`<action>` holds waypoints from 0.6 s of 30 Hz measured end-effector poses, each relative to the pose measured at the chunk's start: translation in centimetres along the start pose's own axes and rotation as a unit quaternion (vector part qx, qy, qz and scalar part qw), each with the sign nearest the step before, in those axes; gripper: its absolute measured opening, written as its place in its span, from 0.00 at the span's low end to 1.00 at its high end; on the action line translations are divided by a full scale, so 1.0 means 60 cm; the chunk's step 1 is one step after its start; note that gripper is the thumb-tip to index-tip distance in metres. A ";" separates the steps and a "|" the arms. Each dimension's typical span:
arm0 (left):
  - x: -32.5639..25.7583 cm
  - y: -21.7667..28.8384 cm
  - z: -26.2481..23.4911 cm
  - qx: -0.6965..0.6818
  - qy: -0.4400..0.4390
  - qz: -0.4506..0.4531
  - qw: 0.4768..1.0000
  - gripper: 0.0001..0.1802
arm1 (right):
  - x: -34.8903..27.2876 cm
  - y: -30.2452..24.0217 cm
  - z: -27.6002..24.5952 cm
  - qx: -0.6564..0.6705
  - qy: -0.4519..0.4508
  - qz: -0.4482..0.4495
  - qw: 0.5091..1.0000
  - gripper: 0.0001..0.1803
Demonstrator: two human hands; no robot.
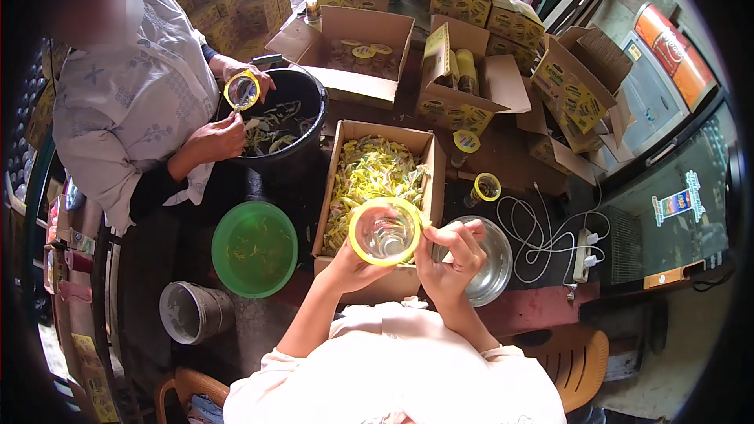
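Note:
Low in front of my chest, my left hand [347, 272] is closed around a clear plastic cup [386, 232], its round mouth facing up at me. A yellow ring runs around the cup's rim. At the right edge of that ring, my right hand [455, 257] pinches with thumb and forefinger, the other fingers curled. Just beyond the cup stands a cardboard box [429, 144] heaped with yellow and white scraps [377, 169]. A clear round bowl [496, 255] sits partly hidden behind my right hand.
At the left, another person [137, 102] holds a similar yellow-rimmed cup [242, 90] over a black bucket [312, 122]. A green basin [255, 251] and a grey bucket [192, 312] stand nearby. Two yellow-topped cups [487, 186], white cables [542, 228] and open cartons [357, 27] lie beyond.

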State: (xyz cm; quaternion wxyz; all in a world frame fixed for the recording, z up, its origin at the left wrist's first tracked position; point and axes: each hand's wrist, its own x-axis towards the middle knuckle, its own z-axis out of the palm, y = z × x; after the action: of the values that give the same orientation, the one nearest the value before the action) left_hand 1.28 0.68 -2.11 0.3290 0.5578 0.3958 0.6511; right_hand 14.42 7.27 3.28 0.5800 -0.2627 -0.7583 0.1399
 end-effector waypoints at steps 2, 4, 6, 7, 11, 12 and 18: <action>-0.001 -0.001 0.001 0.015 -0.014 0.003 1.000 0.41 | 0.008 0.002 -0.001 -0.006 -0.018 -0.008 1.000 0.09; -0.007 -0.007 0.000 -0.011 -0.008 -0.013 1.000 0.40 | 0.009 0.012 -0.004 0.047 -0.035 0.022 0.998 0.09; -0.007 -0.009 -0.001 -0.037 -0.002 -0.026 0.999 0.40 | 0.001 0.025 -0.004 0.111 -0.058 0.067 0.990 0.09; -0.005 -0.007 -0.001 -0.039 0.001 -0.028 0.999 0.39 | -0.002 0.024 -0.004 0.111 -0.058 0.065 0.990 0.09; -0.001 -0.005 -0.003 -0.034 -0.021 -0.017 0.999 0.39 | -0.007 0.019 -0.006 0.100 -0.046 0.076 0.991 0.09; -0.002 -0.007 -0.003 -0.034 -0.022 -0.017 0.999 0.39 | -0.007 0.020 -0.007 0.086 -0.047 0.067 0.993 0.09; -0.003 -0.005 -0.004 -0.043 -0.018 -0.037 0.998 0.41 | -0.005 0.016 -0.009 0.102 -0.054 0.080 0.990 0.08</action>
State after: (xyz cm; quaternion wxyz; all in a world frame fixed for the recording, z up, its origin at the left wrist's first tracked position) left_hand 1.09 0.61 -2.46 0.3838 0.5399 0.3817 0.6446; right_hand 15.20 7.84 2.67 0.5492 -0.2538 -0.7468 0.2761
